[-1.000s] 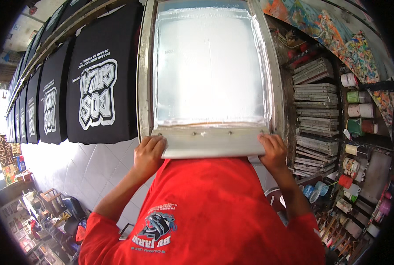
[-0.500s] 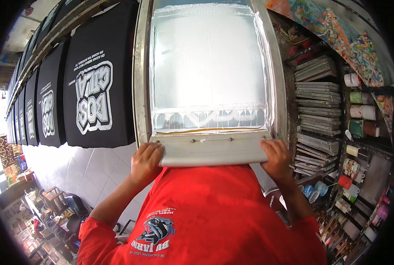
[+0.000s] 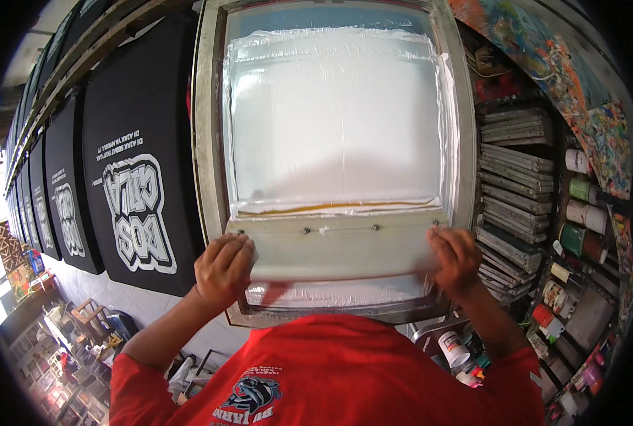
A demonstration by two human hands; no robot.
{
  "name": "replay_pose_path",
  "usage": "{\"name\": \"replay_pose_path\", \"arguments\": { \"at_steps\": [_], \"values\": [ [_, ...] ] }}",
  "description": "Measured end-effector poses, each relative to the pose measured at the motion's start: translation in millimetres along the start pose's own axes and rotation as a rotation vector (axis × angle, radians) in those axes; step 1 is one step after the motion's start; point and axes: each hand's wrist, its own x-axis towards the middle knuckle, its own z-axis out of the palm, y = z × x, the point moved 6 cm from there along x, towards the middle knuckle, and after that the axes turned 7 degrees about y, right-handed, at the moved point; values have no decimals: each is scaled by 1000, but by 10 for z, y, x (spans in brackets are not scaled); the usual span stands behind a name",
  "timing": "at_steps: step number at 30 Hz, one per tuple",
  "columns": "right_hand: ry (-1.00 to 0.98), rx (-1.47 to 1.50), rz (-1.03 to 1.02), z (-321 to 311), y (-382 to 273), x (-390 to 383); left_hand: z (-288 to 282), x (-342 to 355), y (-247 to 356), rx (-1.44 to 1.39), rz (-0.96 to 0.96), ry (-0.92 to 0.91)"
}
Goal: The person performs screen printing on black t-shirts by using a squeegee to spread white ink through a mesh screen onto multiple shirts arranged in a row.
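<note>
My left hand and my right hand are closed on either end of a wide pale squeegee, which has bolts along it and a thin yellowish blade edge. It rests across a screen in a worn metal frame, in the lower part of the screen. Thick white ink covers much of the mesh above the blade, with ridges at the sides, and a white band shows beneath the squeegee. My thumbs are mostly hidden. My red shirt fills the lower middle of the view.
A row of black shirts with white prints on boards, under a rail, lines the left. At right are stacked screen frames, paint tubs and a paint-spattered sloping board. Tiled floor and clutter lie at lower left.
The squeegee and both hands are lower in the picture, but the screen has shifted down further, so its near edge now shows below the squeegee. The streaked band above the blade is now solid white.
</note>
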Motion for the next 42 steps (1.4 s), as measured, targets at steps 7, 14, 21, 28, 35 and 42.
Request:
{"name": "replay_pose_path", "arguments": {
  "at_steps": [7, 14, 21, 28, 35, 42],
  "values": [
    [19, -61, 0, 178, 501, 685, 184, 627, -515, 57, 28, 37],
    [198, -115, -101, 297, 1116, 1716, 328, 1611, -1198, 170, -4, 99],
    [-232, 95, 136, 12, 1467, 2790, -121, 2564, -1463, -64, -125, -142],
    [135, 1, 161, -542, 743, 1865, -538, 1806, -775, 21, -194, 72],
    [105, -73, 80, -791, -331, -80, -686, -126, 203, -34, -127, 93],
    [-58, 59, 190, -464, -915, -1300, -439, -1286, 837, -109, -173, -17]
  ]
}}
